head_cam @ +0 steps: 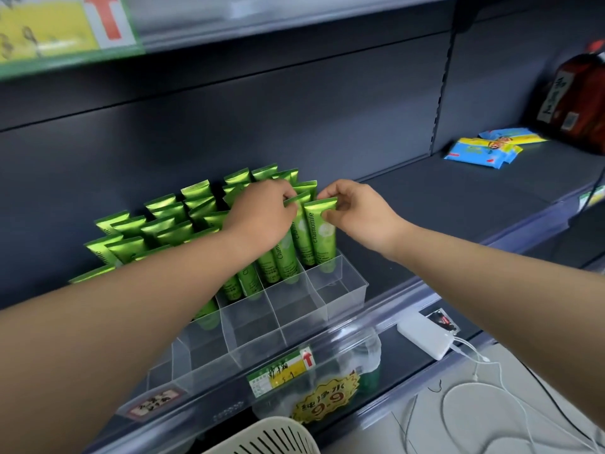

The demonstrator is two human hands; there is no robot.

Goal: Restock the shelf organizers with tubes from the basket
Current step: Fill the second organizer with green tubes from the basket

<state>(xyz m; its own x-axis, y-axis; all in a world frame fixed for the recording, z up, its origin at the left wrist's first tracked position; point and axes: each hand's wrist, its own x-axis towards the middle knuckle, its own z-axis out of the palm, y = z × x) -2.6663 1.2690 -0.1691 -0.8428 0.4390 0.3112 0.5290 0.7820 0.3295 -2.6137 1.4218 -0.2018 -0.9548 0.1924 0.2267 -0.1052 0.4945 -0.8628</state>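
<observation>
Head cam looking down at a dark grey metal store shelf, which takes up most of the shot. Sitting on it near the front edge is a clear plastic organizer with divided compartments. Its back rows are packed with shiny green Chamomile tubes standing crimped end up and leaning back a bit, while the front compartments hold none. At the very bottom edge you can see the rim of a cream slotted plastic basket; can't tell what's in it from here. Both arms reach in over the organizer. The left hand has its fingers curled down, pinching the flat top of one green tube in the second column from the right. The right hand has thumb and forefinger clamped on the crimped top of the green tube in the far right column, whose lower end sits down inside the compartment. The two tubes are right beside each other. Further right on the shelf are some blue and yellow flat packets, and one level down lies a white power bank with white cables.
</observation>
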